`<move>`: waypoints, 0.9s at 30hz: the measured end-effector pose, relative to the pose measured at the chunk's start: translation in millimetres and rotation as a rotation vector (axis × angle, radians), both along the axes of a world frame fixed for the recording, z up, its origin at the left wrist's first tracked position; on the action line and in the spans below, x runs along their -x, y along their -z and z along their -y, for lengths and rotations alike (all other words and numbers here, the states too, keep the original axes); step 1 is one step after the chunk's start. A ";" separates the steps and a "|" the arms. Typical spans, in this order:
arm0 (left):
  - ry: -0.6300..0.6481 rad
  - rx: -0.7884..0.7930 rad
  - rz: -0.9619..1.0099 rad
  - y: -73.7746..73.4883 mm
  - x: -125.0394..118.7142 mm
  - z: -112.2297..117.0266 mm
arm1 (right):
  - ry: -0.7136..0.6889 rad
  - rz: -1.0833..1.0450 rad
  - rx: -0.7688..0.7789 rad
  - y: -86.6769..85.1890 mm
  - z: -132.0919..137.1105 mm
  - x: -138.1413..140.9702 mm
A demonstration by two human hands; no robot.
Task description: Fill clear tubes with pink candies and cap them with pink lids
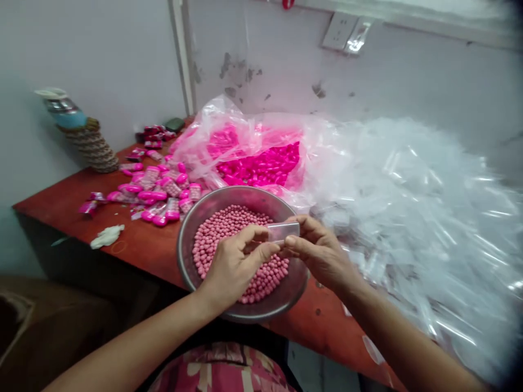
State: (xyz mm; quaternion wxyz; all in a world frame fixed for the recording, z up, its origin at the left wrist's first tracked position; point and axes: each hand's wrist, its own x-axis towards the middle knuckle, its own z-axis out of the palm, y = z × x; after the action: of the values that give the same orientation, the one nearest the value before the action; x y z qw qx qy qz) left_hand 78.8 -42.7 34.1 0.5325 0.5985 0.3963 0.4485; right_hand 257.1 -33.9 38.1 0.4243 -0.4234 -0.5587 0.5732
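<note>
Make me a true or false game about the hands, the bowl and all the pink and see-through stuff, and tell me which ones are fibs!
1. The left hand and right hand both touch one clear plastic piece. True.
2. That piece is packed with balls. False: no balls show inside it.
3. Little pink balls lie in the metal bowl. True.
4. The big clear plastic pile is left of the bowl. False: it is on the right.
5. Pink-ended containers lie left of the bowl. True.
6. The tabletop is bright green. False: it is reddish.
</note>
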 end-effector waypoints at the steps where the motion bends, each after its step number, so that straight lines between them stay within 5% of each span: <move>1: -0.030 0.017 0.034 0.3 5.3 -2.4 | -0.051 0.047 -0.023 1.1 -3.8 9.8; 3: -0.077 0.067 0.057 1.1 18.7 -7.7 | -0.097 0.259 -0.192 1.6 -11.5 24.6; 7: -0.122 0.183 0.032 5.8 44.6 -17.3 | -0.121 0.776 -0.774 -4.4 -26.3 41.8; 10: -0.113 0.106 -0.106 11.8 60.9 -23.3 | -0.285 1.000 -0.895 -3.5 -42.1 49.0; 13: -0.249 -0.116 -0.347 17.6 77.6 -29.7 | -0.440 1.230 -0.866 12.5 -62.9 53.8; 16: -0.337 -0.155 -0.397 23.0 91.2 -35.3 | -0.588 1.437 -0.899 39.0 -78.0 63.8; 21: -0.377 -0.183 -0.411 31.2 95.3 -38.6 | -0.754 1.309 -0.912 72.6 -77.1 97.9; 27: -0.408 -0.169 -0.384 32.4 95.4 -35.8 | -0.695 0.762 -0.214 63.4 -75.2 103.0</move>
State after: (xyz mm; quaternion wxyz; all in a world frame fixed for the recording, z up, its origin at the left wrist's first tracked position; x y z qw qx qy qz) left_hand -16.6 -6.9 1.7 0.2948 0.6224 0.5634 0.4564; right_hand 154.1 41.3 -25.3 0.0169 -0.3460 -0.8363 0.4250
